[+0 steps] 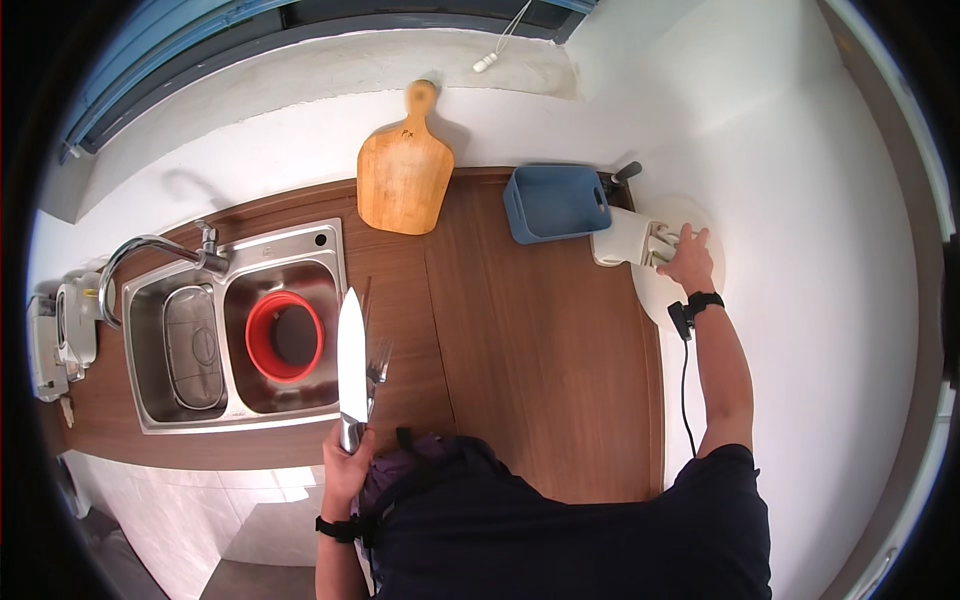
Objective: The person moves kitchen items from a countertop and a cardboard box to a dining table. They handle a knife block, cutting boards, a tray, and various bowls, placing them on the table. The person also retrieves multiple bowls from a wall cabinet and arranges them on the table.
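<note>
My left hand (346, 469) grips a kitchen knife (352, 360) by its metal handle, the broad blade pointing away from me. Beside the blade a metal fork (380, 364) shows, its lower part running towards the same hand; whether the fingers hold it too is hard to see. My right hand (688, 261) is stretched out to the far right, fingers spread over a white knife block (622, 236). Pale handles (660, 244) stick out of the block close to my thumb and fingers. A round white board (651, 296) is behind and below that hand.
A blue plastic basket (559, 204) stands beside the block, with a dark handle (626, 172) behind it. A wooden cutting board (406, 180) leans against the wall. Left is a double steel sink (234, 352) with a red bucket (255, 337), a wire basket (193, 349) and a faucet (142, 244).
</note>
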Demonstrator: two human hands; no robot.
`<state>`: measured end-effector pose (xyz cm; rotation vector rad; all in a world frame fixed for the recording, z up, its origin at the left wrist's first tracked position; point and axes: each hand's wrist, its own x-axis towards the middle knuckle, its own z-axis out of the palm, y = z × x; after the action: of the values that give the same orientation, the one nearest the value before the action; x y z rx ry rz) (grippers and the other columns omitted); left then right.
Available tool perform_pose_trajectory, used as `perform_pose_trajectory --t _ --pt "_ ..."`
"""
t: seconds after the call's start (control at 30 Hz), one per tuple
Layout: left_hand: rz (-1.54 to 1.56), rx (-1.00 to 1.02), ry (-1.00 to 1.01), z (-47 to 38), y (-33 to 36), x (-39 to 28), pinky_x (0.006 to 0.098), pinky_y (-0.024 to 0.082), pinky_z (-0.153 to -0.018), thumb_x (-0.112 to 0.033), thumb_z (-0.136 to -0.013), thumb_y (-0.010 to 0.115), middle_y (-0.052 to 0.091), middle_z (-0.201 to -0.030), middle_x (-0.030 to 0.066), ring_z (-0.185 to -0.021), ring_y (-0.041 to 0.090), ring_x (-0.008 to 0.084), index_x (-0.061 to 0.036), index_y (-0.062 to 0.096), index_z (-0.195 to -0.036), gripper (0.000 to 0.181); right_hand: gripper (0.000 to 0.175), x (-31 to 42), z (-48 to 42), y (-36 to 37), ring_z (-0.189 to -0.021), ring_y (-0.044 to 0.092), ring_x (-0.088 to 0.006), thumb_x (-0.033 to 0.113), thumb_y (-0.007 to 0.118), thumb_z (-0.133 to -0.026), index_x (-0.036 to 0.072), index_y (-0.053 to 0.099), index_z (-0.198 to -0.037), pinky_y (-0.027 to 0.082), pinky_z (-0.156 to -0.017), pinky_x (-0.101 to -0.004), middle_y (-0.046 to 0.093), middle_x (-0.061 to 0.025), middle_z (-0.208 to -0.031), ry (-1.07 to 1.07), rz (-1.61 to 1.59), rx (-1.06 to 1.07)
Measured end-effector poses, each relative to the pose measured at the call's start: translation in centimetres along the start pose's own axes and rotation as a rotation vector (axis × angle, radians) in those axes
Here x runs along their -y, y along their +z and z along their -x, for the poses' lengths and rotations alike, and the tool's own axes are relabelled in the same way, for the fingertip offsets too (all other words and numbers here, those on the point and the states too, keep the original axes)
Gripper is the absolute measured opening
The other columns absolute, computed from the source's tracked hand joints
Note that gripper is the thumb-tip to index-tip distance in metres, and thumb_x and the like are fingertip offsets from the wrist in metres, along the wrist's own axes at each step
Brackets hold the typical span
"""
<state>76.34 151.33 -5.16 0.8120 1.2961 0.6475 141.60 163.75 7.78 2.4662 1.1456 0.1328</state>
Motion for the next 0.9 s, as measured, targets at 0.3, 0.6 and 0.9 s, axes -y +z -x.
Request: perform_pose_trajectory --t 0.3,0.6,0.9 --pt "-0.026 -0.021 0.078 -0.1 0.4 0.2 0.0221 0.036 -0.045 -0.006 -0.099 0.067 0.055 -0.067 -0.0038 -0.052 0.048 0.0032 -0.0029 0.064 -0.100 0.005 0.100 -1.7 1.1 0.3 -0.105 0.069 -0.0461 0.023 0.096 -0.052 0.010 0.041 -0.135 0.061 -0.089 -0.0465 0.032 -0.0311 -0.152 0.001 -0.053 0.009" --pt "-0.058 0.021 0.039 -0.1 0.5 0.4 0.0231 0.043 -0.053 -0.006 -0.097 0.069 0.059 -0.072 -0.0031 -0.060 0.053 0.0042 -0.0019 0.064 -0.099 0.007 0.092 -3.2 2.6 0.4 -0.100 0.069 -0.0456 0.018 0.094 -0.051 0.010 0.046 -0.129 0.061 -0.088 -0.0480 0.040 -0.0235 -0.139 -0.034 -0.156 -0.025" --pt "-0.036 0.027 -0.004 -0.4 0.8 -0.7 0.0230 0.042 -0.053 -0.006 -0.096 0.069 0.059 -0.071 -0.0035 -0.059 0.052 0.0039 -0.0019 0.065 -0.099 0.007 0.087 -3.8 3.1 1.2 -0.098 0.068 -0.0463 0.013 0.091 -0.052 0.010 0.048 -0.127 0.060 -0.087 -0.0491 0.039 -0.0231 -0.140 -0.111 -0.206 -0.080"
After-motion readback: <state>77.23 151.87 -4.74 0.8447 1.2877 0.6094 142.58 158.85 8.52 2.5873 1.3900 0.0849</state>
